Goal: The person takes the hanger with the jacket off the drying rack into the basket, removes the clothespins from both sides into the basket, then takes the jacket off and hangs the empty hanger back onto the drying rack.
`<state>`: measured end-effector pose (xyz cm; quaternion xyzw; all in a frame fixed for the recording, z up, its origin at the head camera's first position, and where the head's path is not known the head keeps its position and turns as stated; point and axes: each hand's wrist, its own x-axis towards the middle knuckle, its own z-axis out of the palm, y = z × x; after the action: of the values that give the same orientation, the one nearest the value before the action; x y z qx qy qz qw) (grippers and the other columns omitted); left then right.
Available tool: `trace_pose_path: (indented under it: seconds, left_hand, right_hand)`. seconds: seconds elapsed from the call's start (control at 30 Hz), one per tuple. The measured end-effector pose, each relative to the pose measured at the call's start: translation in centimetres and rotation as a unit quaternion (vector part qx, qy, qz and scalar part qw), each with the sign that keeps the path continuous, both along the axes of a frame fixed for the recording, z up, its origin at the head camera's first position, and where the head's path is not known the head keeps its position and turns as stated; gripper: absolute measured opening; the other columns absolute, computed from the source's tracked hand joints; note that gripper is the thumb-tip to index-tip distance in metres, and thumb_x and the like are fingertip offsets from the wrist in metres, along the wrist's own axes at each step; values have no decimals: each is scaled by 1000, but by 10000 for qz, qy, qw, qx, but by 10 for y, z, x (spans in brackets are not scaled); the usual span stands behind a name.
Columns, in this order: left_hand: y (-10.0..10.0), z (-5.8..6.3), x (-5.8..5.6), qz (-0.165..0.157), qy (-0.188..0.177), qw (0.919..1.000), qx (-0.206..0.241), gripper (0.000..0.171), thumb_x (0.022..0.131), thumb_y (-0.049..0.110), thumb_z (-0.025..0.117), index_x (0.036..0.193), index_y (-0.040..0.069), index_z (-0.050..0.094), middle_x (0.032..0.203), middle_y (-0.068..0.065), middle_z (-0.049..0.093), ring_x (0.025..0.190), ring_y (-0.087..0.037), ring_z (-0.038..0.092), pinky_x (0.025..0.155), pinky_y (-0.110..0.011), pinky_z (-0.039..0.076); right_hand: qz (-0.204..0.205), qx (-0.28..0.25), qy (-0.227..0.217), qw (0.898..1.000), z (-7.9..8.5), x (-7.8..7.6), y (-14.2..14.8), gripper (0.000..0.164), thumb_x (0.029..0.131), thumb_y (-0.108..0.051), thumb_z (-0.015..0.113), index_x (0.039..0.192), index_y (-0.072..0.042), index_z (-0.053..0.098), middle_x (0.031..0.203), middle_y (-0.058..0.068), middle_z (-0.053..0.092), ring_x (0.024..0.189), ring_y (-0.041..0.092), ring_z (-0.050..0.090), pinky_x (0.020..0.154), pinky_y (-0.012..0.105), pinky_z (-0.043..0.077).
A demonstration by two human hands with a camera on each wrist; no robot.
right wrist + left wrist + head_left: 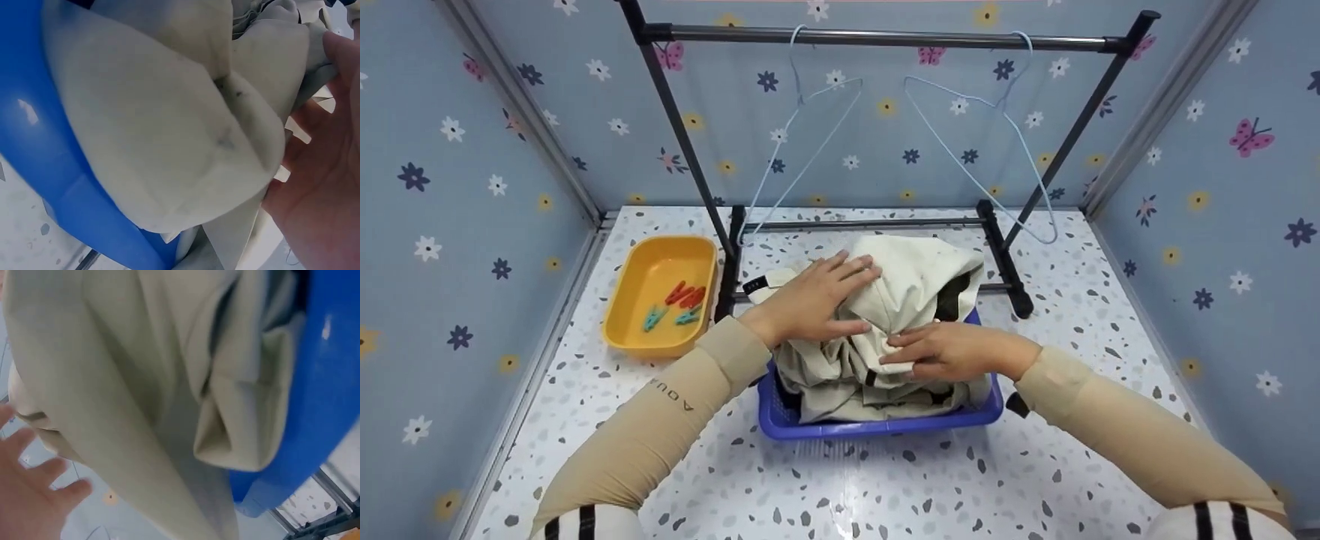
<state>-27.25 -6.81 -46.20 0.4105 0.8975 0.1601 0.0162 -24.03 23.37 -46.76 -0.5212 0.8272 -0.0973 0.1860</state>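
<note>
A heap of cream cloth, a garment (911, 262) with dark patches and a small black tag, fills a blue plastic basket (885, 429). My left hand (810, 300) rests on its upper left side with the fingers spread. On the front right of the heap, my right hand (960, 350) touches the folds with its fingers extended to the left. In the left wrist view, the left hand (28, 486) shows loose fingers beside the draped garment (112, 382). In the right wrist view, the right hand (320, 163) lies against the cloth, its fingertips partly hidden.
A black clothes rack (885, 35) stands behind the basket, with a left hanger (797, 112) and a right hanger (1012, 112) on its bar. To the left sits a yellow tub (641, 281) holding red clothespins (686, 295) and green ones. Patterned walls enclose three sides.
</note>
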Motion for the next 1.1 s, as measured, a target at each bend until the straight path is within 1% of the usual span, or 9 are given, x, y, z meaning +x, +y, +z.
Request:
trace_pose_path:
  seconds: [0.2,0.37,0.47,0.53,0.6,0.7,0.8,0.97,1.1]
  left_hand:
    - [-3,-4,0,-394,-586,9959,-562,97,94,70,70,168,15,41,173,-12,43,161,-40,38,133,-57,29]
    - [-11,-2,8,-557,-882,9893,-1019,109,86,72,78,169,13,40,177,-12,34,165,-46,26,134,-58,24]
    - [-12,-1,16,-576,-998,9850,-1284,114,83,70,82,171,15,36,181,-10,26,167,-48,17,135,-59,21]
    - [-13,-2,20,-591,-995,9831,-1418,116,82,70,83,172,15,33,182,-9,22,167,-47,14,135,-59,19]
    - [-13,-4,23,-567,-957,9825,-1492,115,82,68,84,172,17,33,182,-8,21,168,-47,12,135,-59,18]
    - [-15,-8,27,-504,-894,9817,-1604,112,84,68,83,172,19,33,182,-5,21,168,-45,11,135,-63,16]
    - [-16,-10,31,-446,-806,9804,-1741,107,87,70,79,171,22,35,182,-3,21,169,-44,12,133,-68,16]
    - [-16,-10,37,-459,-598,9789,-1901,101,91,72,73,171,25,35,183,-3,20,168,-45,13,132,-71,16]
    - [-18,-9,41,-546,-375,9781,-1971,97,94,73,69,171,27,35,183,-7,15,168,-45,14,132,-70,16]
  right_hand:
    - [-163,105,-205,9996,-3,4,1,57,108,-44,63,161,-23,56,168,15,49,157,42,45,128,60,37]
    - [-672,-637,-232,9954,4,-2,6,52,107,-37,67,154,-16,63,153,11,66,141,35,63,118,56,49]
    - [-1142,-1396,142,9835,11,-8,11,42,105,-30,72,142,-9,71,138,12,75,125,34,71,108,56,56]
    - [-1586,-1746,495,9705,13,-13,15,41,103,-29,76,136,-6,74,135,15,75,125,36,70,109,58,55]
    - [-2076,-1881,743,9571,14,-18,17,47,100,-31,81,139,-5,72,142,18,69,133,41,64,113,61,51]
    - [-2569,-1656,930,9476,11,-22,15,66,95,-39,85,150,-9,64,160,23,52,148,47,49,121,66,42]
    - [-2708,-1371,1224,9449,8,-23,10,76,92,-49,87,155,-15,61,170,22,38,155,49,38,123,70,36]
    - [-2672,-1280,2010,9337,14,-23,-1,69,89,-57,86,143,-16,72,167,22,43,156,48,36,126,72,28]
    - [-2554,-1033,1973,9408,21,-28,-7,72,93,-58,80,148,-15,68,167,21,47,160,50,34,131,73,17]
